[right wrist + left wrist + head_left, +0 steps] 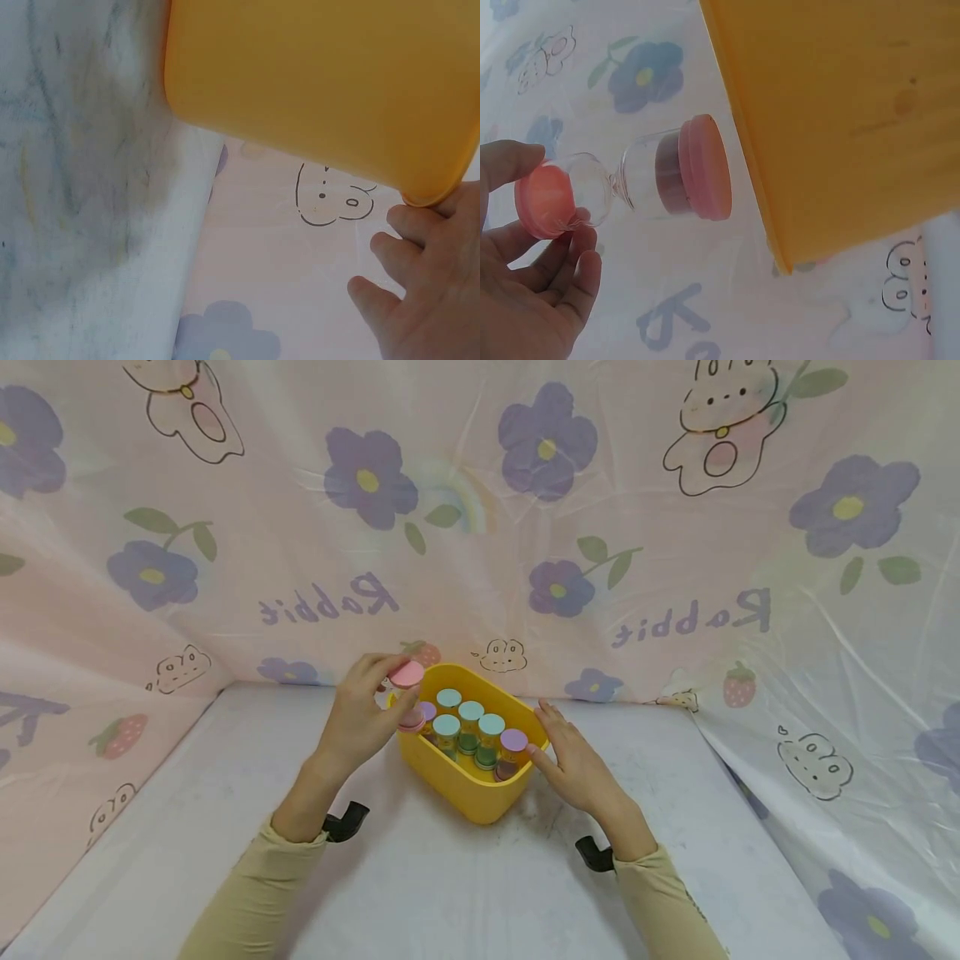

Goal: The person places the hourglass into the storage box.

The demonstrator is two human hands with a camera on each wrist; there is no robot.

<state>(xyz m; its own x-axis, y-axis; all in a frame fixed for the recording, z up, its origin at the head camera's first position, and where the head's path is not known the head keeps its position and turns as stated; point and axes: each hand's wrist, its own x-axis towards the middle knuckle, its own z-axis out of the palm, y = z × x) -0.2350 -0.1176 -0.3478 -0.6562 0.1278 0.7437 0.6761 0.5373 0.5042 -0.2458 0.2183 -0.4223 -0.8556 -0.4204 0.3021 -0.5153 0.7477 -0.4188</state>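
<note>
While the left hand (358, 718) pinches a pink-capped hourglass (407, 687) by its top cap at the far left corner of the yellow bin (480, 793), I cannot tell whether it is seated or just clear. I count about six more hourglasses (470, 730) standing inside. Right hand (577, 766) rests open against the bin's right rim, fingers (397, 247) relaxed, steadying it on the tabletop (420, 893).
</note>
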